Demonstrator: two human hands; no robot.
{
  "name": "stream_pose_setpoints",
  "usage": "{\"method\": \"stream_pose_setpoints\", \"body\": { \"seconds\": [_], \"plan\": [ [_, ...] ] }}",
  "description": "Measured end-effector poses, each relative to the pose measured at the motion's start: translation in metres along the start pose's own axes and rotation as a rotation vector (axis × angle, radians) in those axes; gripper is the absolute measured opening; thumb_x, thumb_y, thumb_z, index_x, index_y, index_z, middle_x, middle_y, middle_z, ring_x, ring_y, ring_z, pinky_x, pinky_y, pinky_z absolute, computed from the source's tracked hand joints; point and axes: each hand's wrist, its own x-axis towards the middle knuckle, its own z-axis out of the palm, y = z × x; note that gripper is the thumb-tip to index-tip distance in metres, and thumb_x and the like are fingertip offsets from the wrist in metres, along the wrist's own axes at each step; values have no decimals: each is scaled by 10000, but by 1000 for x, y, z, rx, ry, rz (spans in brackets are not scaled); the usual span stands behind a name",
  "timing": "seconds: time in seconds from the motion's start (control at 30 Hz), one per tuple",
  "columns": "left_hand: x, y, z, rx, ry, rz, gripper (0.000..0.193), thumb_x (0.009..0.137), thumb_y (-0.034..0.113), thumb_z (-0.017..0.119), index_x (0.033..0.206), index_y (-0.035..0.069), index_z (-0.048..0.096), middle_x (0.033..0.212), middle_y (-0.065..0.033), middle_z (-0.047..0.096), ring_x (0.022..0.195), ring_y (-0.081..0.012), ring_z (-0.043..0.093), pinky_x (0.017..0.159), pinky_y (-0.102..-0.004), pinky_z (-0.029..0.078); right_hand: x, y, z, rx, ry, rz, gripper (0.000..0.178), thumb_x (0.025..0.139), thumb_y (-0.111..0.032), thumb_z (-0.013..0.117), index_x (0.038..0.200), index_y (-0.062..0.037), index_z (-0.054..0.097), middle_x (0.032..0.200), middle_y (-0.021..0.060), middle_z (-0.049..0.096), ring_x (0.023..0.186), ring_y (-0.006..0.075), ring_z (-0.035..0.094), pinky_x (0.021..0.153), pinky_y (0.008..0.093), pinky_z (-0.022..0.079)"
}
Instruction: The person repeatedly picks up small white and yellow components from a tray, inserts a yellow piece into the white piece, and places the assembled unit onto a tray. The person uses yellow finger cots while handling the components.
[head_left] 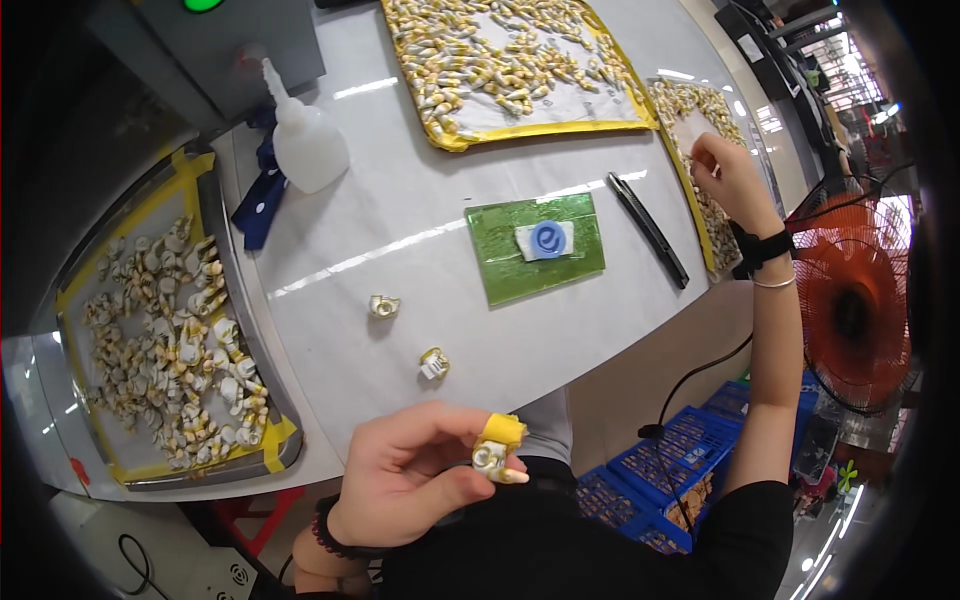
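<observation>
My left hand, low in front of me, pinches a small white figurine with a pale pointed end between thumb and fingers. A yellow wrap covers its index fingertip. My right hand reaches out to the far right, over a yellow-edged tray of small painted pieces. Its fingers are bent together, and whatever they hold is hidden. Two similar white-and-yellow figurines, one farther and one nearer, lie on the table beyond my left hand.
A green board carries a blue disc on a white pad. Beside it lies a black cutter knife. Trays of pieces stand left and far. A squeeze bottle, orange fan and blue crates surround the work area.
</observation>
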Motion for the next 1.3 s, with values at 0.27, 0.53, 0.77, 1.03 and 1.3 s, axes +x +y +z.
{"method": "stream_pose_setpoints", "body": {
  "seconds": [0.27, 0.53, 0.77, 1.03, 1.3],
  "plan": [
    [-3, 2, -2, 35, 29, -8, 335, 839, -18, 630, 1147, -92, 519, 1031, -137, 608, 952, -184, 617, 874, -315, 497, -2, -1, 7, -191, 136, -191, 104, 765, 11, 586, 867, 1, 568, 828, 116, 596, 749, 285, 602, 636, 331, 474],
    [-9, -3, -7, 46, 77, 67, 330, 810, 26, 680, 1081, -95, 536, 1010, -154, 609, 922, -223, 634, 848, -353, 516, -2, 0, -5, -202, 7, -89, 70, 793, 8, 598, 850, 2, 558, 816, 130, 548, 766, 285, 556, 695, 348, 448],
    [-11, -1, -7, 46, 124, 83, 363, 817, 100, 701, 1067, -95, 526, 989, -161, 614, 905, -218, 638, 836, -353, 523, -11, -35, -16, 45, 174, -162, 208, 794, 34, 598, 990, -17, 647, 812, 128, 609, 748, 255, 601, 680, 304, 473],
    [-10, -1, -5, 157, 196, 199, 342, 811, 108, 709, 1042, -74, 535, 972, -167, 624, 867, -203, 638, 794, -324, 523, -25, -161, 11, 124, 147, -586, 180, 709, 52, 609, 873, -20, 622, 782, 86, 599, 718, 228, 593, 623, 305, 492],
    [-8, -5, 1, 715, 412, 435, 443, 770, 338, 744, 951, 6, 513, 766, -96, 602, 751, -187, 590, 734, -342, 523, -25, -173, 28, 31, 115, -609, 139, 676, 20, 610, 808, -16, 589, 792, 71, 558, 717, 222, 543, 611, 313, 473]
  ]
}}
